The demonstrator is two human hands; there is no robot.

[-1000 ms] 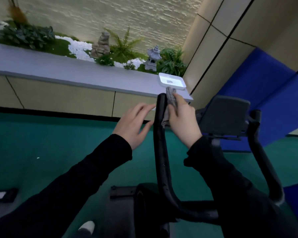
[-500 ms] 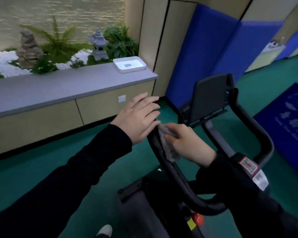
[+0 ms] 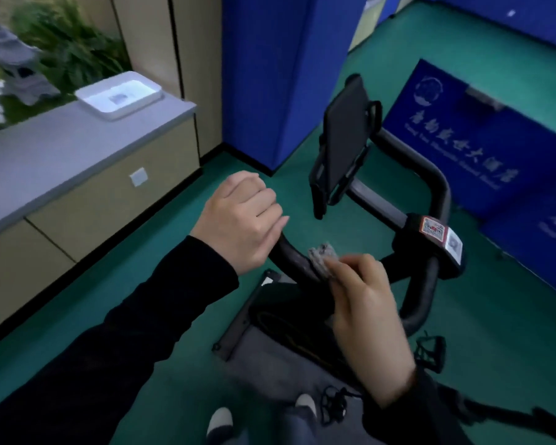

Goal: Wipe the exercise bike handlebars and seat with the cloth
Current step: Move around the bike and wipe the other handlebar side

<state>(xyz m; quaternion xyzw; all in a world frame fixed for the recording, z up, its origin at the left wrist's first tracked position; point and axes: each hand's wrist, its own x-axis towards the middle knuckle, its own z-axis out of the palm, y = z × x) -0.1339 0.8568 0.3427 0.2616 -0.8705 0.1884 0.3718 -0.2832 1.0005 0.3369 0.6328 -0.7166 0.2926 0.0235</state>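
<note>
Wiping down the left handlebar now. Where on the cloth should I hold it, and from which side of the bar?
I'd pinch the cloth by its bunched near end, as the right hand does, coming from the bar's right. The left handlebar is a round tube slanting down, so the free end can wrap over it; the left hand grips its top.

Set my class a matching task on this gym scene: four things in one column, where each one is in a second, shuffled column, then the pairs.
Things:
1 left hand
2 cloth
3 white tray
4 blue mat

Places:
A on the grey ledge
B on the green floor
C curled round the handlebar
D pinched in the right hand

Pairs: 1-C, 2-D, 3-A, 4-B
</note>
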